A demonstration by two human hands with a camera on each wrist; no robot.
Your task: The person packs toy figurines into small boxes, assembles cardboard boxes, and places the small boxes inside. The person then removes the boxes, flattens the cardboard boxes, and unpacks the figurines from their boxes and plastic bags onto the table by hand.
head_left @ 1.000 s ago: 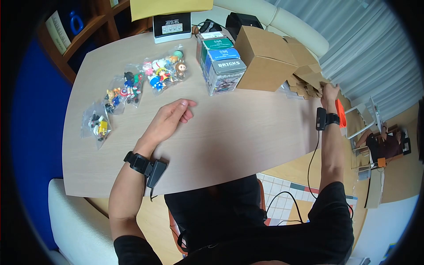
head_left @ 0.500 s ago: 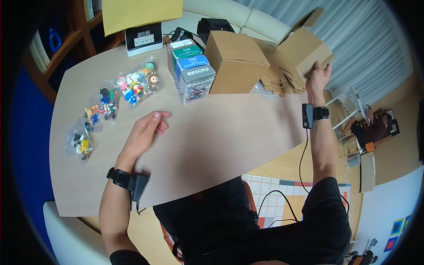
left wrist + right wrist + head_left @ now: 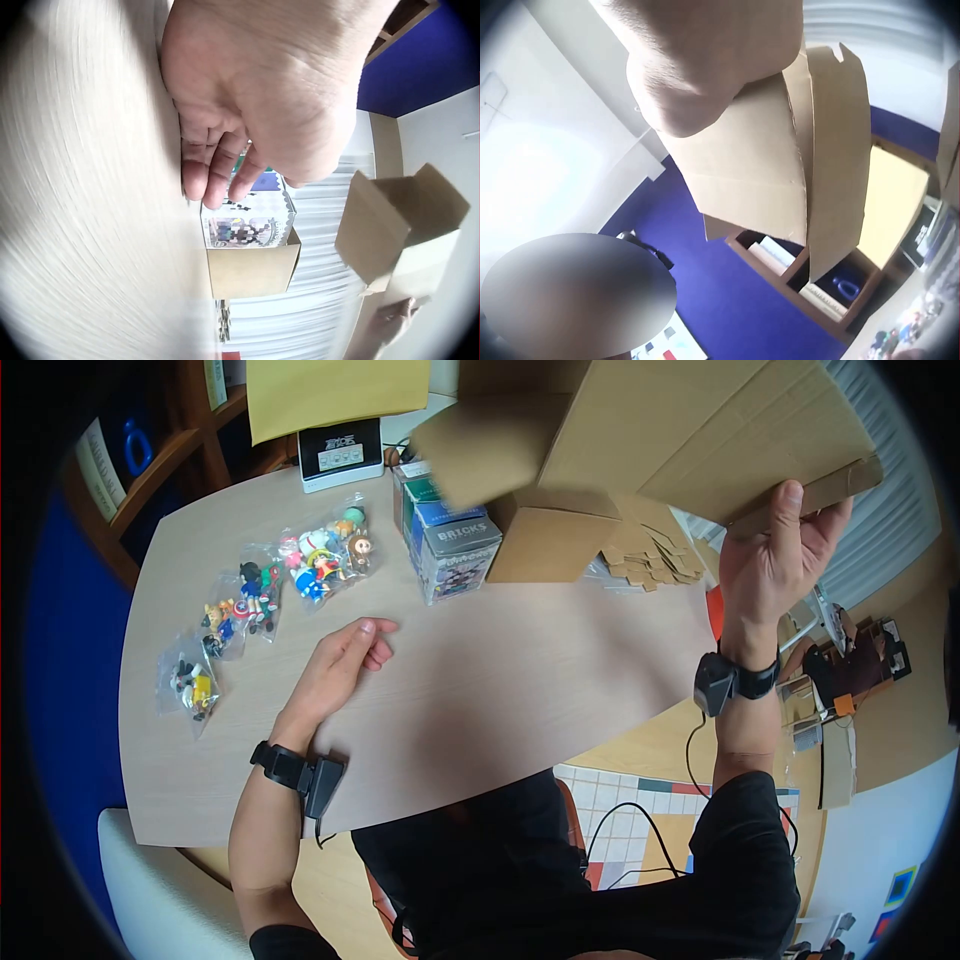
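Observation:
My right hand [image 3: 770, 575] grips the edge of an open cardboard box [image 3: 690, 430], thumb on the near side and fingers behind it. The box is raised above the right side of the table, its flaps loose. One flap blurs in front of the small boxes in the head view. In the right wrist view the brown box [image 3: 742, 161] hangs past my wrist, and the fingers are hidden. My left hand [image 3: 335, 668] rests on the table with its fingers loosely curled and nothing in them. In the left wrist view its fingers lie against the tabletop.
A second cardboard box [image 3: 545, 545] stands beside a row of small printed boxes [image 3: 457, 555]. Cut cardboard pieces [image 3: 650, 560] lie to its right. Clear bags of toy figures [image 3: 325, 555] lie on the left of the table [image 3: 480, 680]. Behind stands a white-framed display [image 3: 340, 455].
My right hand has lifted the open cardboard box from beyond the table's right edge and brought it closer and over the table. The left hand has stayed in place on the table.

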